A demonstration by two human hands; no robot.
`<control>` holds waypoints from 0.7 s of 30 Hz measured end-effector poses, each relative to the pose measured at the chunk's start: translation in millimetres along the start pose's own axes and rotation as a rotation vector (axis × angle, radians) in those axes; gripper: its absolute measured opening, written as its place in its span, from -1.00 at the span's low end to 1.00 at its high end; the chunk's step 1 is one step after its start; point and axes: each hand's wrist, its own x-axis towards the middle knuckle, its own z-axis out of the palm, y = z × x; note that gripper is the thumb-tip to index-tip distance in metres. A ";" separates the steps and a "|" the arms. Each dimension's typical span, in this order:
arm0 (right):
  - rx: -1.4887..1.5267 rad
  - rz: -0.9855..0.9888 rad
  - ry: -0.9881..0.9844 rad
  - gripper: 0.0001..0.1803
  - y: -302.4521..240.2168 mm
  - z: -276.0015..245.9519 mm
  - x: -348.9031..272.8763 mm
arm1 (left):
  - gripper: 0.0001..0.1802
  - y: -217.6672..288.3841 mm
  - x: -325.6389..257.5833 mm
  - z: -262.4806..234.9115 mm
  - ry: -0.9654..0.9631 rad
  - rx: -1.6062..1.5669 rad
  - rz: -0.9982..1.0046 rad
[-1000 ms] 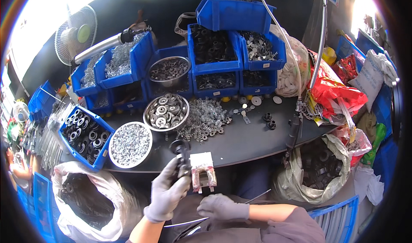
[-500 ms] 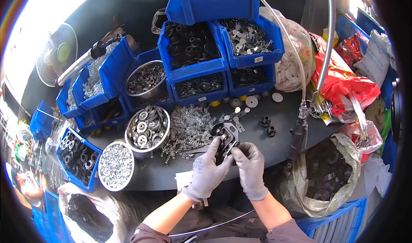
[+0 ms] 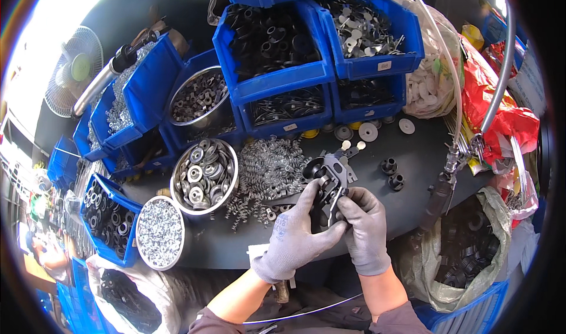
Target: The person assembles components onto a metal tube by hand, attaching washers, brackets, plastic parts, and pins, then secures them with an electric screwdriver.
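Observation:
Both my hands wear grey knit gloves. My left hand (image 3: 298, 239) is closed round a bracket assembly (image 3: 337, 170) of black parts and silver metal plate, a round black piece showing at its upper left. The fingers of my right hand (image 3: 367, 234) pinch its lower right side; whatever lies between them there is hidden. Beyond the hands, small flat metal tabs (image 3: 350, 152) lie on the dark table. Two black flanged bushings (image 3: 392, 173) stand to the right. Left of the assembly spreads a loose heap of small coil springs (image 3: 268, 169).
Blue bins (image 3: 283, 83) of parts are stacked at the back. A steel bowl (image 3: 236, 183) of metal rollers and a white tub (image 3: 183, 239) of small pieces stand left. An air hose with a dark tool (image 3: 436, 201) hangs right, above an open sack (image 3: 442, 298).
The view has shifted, so the bins and table items sit differently in it. My hands stay on the bracket assembly, and my left thumb now lies lower, across its near end.

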 end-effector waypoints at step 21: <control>-0.509 -0.460 0.066 -0.78 -23.2 13.9 -36.4 | -0.31 36.7 -17.1 -38.9 -0.324 -0.891 -0.277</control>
